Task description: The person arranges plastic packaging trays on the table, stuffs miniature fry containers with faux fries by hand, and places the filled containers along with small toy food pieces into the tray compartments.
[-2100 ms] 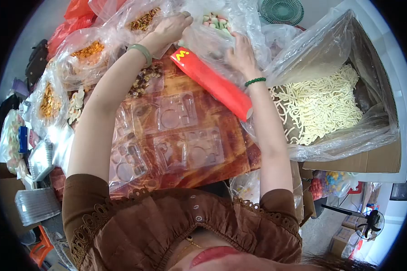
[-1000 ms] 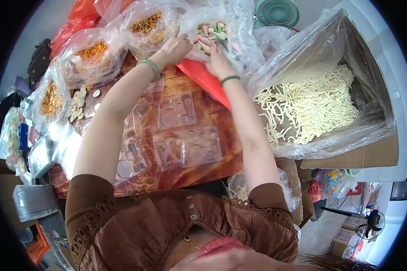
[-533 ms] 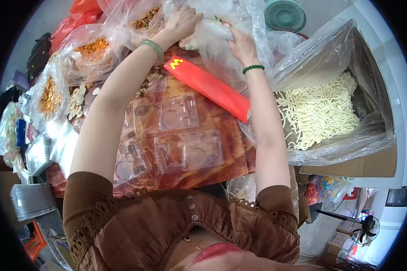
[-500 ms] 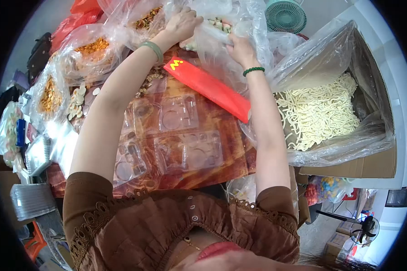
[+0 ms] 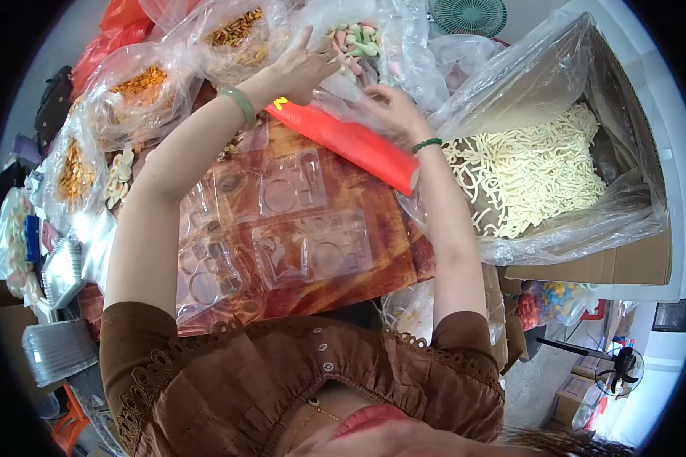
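Marbled orange-brown bench, shiny top, stuff crammed along pretty much every side. Main thing is the clear bag at the far edge, a bit right of the middle, mouth open with a bunch of pink and green pieces showing inside. Both hands are right at it. The left hand is on the near-left side of the mouth with one finger sticking up and the rest spread; the right hand is on the near-right with its fingers curled by the plastic. Honestly can't tell if either one is actually pinching the film. Just below them there's a red roll lying at a slant, with a yellow zigzag mark on its left end, and its right end is next to the right wrist. Closer in, flat clear molded trays are laid out toward the near edge. Going left from the bag, there's an open bag of dark striped bits, then one of bright orange bits, then yellowish-orange ones by the left edge, with some pale slices beside those. Off the right edge sits a big plastic-lined cardboard box loaded with pale noodle-like strands. Green fan beyond the far right corner, black fan way down on the right.
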A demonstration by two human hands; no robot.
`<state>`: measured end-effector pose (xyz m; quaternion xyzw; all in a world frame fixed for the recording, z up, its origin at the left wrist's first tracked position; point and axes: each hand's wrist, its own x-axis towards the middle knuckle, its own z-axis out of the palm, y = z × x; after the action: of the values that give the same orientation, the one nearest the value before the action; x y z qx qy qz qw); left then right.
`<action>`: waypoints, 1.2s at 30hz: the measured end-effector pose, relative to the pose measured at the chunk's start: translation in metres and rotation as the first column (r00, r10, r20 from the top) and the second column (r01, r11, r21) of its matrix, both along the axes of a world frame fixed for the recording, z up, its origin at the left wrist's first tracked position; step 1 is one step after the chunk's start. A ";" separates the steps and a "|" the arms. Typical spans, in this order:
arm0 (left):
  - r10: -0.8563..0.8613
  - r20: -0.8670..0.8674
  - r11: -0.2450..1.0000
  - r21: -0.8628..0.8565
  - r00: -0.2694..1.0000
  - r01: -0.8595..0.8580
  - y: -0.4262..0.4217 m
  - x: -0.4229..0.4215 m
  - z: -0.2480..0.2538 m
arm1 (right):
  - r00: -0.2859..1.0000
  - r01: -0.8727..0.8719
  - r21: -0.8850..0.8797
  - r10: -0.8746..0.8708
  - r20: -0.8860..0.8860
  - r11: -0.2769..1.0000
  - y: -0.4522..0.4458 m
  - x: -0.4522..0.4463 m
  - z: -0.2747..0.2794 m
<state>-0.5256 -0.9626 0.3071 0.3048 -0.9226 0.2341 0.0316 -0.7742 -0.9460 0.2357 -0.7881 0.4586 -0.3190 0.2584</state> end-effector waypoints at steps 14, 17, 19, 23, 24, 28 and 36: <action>-0.019 -0.297 0.945 0.307 0.955 0.114 0.021 -0.078 -0.056 | 0.728 0.412 0.181 -0.442 0.523 0.893 -0.061 -0.016 -0.005; 0.067 -0.342 0.940 0.336 0.937 0.055 0.019 -0.077 -0.053 | 0.620 0.442 0.146 -0.419 0.664 0.885 -0.069 -0.006 0.023; 0.047 -0.343 0.953 0.297 0.938 0.061 0.018 -0.078 -0.054 | 0.774 0.594 0.015 -0.576 0.261 0.805 -0.053 0.001 0.045; -0.067 -0.341 0.976 0.173 0.938 0.132 0.011 -0.081 -0.071 | 0.756 0.588 -0.279 -0.638 -0.143 0.759 -0.024 0.009 0.048; -0.064 -0.343 0.976 0.173 0.937 0.130 0.010 -0.084 -0.076 | 0.647 0.676 -0.295 -0.735 -0.201 0.675 -0.020 0.015 0.047; 0.041 -0.220 0.938 0.346 0.975 0.039 0.009 -0.097 -0.083 | 0.833 0.110 -0.653 -0.428 -0.350 0.749 0.004 0.020 0.035; 0.158 -0.209 0.877 0.478 0.965 -0.040 -0.003 -0.095 -0.080 | 0.896 0.299 -0.334 -0.383 -0.223 0.894 0.005 -0.002 -0.012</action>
<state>-0.6208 -0.9655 0.2272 0.3767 -0.9240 -0.0341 0.0570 -0.7767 -0.9409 0.2241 -0.7609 0.5712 -0.3076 0.0107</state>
